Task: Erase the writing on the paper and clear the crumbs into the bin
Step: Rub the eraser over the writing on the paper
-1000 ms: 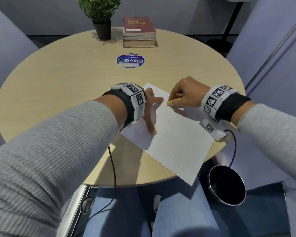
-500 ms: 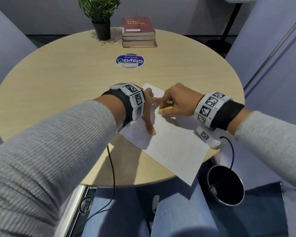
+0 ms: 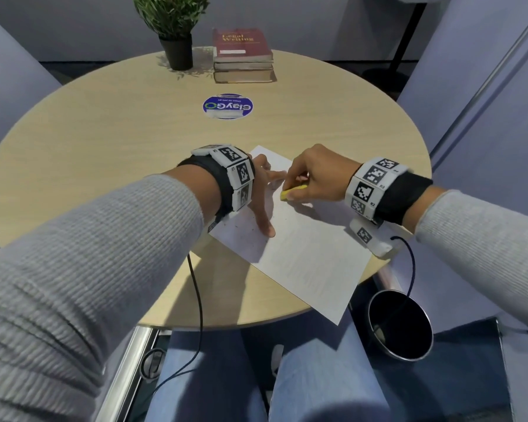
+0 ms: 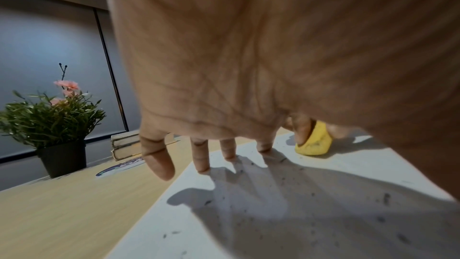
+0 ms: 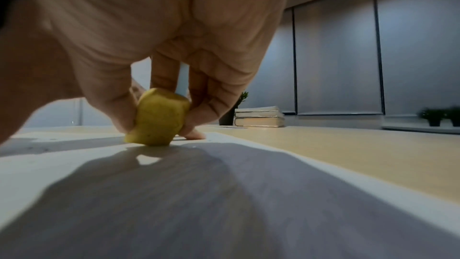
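A yellow eraser [image 3: 293, 192] is pinched in the curled fingers of the right hand [image 3: 314, 175] and pressed onto the sheet of paper [image 3: 305, 254], near its far corner. The paper is pinned by the spread, straight fingers of the left hand [image 3: 261, 193], with dark crumbs [image 4: 323, 194] scattered beneath it. The black bin [image 3: 400, 324] is seen just beyond the paper's near corner, below the table edge.

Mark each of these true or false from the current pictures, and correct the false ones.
1. The right hand pinches a yellow eraser against the paper. True.
2. The left hand is lifted clear of the paper. False: its spread fingers press on the sheet.
3. Dark crumbs lie scattered on the paper near the left hand. True.
4. The bin stands on the table beside the books. False: it sits below the table edge, on the person's right.
5. The potted plant stands left of the books. True.
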A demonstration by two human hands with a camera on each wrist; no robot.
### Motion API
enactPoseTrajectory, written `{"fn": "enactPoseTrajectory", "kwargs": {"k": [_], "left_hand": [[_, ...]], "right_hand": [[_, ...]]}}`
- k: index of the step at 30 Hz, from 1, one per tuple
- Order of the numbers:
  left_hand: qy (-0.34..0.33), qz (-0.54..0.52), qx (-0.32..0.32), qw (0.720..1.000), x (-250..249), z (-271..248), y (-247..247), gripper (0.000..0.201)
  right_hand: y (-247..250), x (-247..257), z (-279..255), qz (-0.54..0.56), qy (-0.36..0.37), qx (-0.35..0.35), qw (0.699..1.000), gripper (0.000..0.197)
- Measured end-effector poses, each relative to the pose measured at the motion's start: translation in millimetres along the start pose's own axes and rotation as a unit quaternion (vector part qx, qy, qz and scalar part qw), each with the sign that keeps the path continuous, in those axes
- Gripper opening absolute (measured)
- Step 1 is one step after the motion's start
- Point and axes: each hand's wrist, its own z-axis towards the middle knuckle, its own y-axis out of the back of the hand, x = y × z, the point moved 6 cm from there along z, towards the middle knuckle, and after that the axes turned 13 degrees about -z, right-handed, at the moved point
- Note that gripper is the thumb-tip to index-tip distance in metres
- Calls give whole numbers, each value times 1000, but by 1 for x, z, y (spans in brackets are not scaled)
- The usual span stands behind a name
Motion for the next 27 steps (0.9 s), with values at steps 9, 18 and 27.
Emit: {"fn": "enactPoseTrajectory", "kwargs": {"k": [9,18,27], "left_hand": [[-19,32,-30,999,-1,-2,0,111],[-3,-15,-17,1000,-1,-6,0,119],[-14,-19,-23,999,-3,-7,-2,138]], "right_hand": [[0,5,-2,3,12,-1,1000,13],[1,-3,-6,1,3,9,1000,14],[2,-8,-10,5,-3,8,1000,16]]}}
